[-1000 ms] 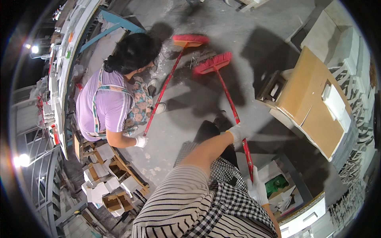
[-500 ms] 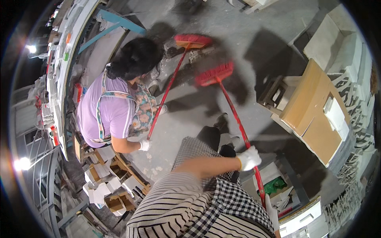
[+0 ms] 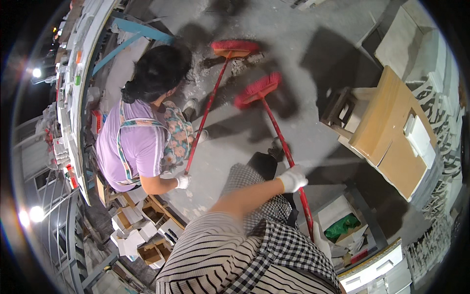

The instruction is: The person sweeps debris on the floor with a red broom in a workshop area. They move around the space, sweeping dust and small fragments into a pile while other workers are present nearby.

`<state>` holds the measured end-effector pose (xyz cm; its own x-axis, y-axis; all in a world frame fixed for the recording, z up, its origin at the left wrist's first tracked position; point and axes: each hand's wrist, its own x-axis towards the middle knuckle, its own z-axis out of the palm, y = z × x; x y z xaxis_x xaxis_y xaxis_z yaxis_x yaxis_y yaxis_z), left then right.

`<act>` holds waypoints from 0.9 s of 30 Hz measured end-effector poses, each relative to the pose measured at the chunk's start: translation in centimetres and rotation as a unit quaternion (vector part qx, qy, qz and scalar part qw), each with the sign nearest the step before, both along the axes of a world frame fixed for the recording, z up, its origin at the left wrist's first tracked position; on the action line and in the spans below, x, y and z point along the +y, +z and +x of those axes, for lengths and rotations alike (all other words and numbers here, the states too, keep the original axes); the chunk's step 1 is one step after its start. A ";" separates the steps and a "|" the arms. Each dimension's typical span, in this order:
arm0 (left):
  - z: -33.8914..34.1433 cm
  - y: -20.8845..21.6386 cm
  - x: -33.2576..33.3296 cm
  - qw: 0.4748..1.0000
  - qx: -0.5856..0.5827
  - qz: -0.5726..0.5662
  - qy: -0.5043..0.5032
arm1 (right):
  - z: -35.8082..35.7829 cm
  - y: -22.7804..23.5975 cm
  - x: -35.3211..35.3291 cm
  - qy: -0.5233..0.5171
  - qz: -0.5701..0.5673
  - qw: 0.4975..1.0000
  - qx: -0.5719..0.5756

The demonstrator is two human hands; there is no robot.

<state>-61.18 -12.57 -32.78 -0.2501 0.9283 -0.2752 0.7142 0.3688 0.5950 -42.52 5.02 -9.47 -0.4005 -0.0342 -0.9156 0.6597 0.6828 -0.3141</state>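
Observation:
A red broom (image 3: 277, 131) slants across the floor in front of me, its red bristle head (image 3: 258, 90) blurred at the far end. My left hand (image 3: 293, 179), in a white glove, is closed round the handle partway up. Near the handle's upper end is my right hand (image 3: 319, 239), also pale-gloved and closed at the broom; most of its fingers are hidden. A co-worker in a purple shirt stands at the left, a white-gloved hand (image 3: 183, 182) on a second red broom (image 3: 209, 109). Pale debris (image 3: 245, 63) lies by that broom's head.
Open cardboard boxes (image 3: 147, 228) are heaped at the lower left. A cluttered workbench (image 3: 81, 112) runs along the left. At the right stands a large cardboard sheet (image 3: 391, 132) beside stacked white pieces (image 3: 443, 103). A bin with green plastic (image 3: 341, 227) is near my right side.
My left hand and the broom handle have shifted left. My broom's head has moved slightly left and toward the co-worker's broom. The view has shifted a little too.

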 end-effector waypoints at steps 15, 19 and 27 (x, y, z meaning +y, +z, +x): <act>0.5 9.8 3.8 0.998 0.002 0.064 0.003 | -2.1 10.2 1.8 -0.090 -0.024 0.995 -0.020; -0.1 9.6 4.3 0.998 -0.006 0.062 -0.001 | -1.3 10.1 2.3 -0.136 -0.010 0.989 -0.065; -2.6 8.6 4.1 0.992 -0.010 0.122 -0.020 | -2.4 10.0 1.6 -0.240 -0.012 0.967 -0.081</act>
<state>-63.77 -8.43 -24.18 -0.2076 0.9772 -0.0453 0.7125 0.1828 0.6775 -44.95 6.64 0.54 -0.2260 0.0983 -0.9691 0.9409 0.2798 -0.1910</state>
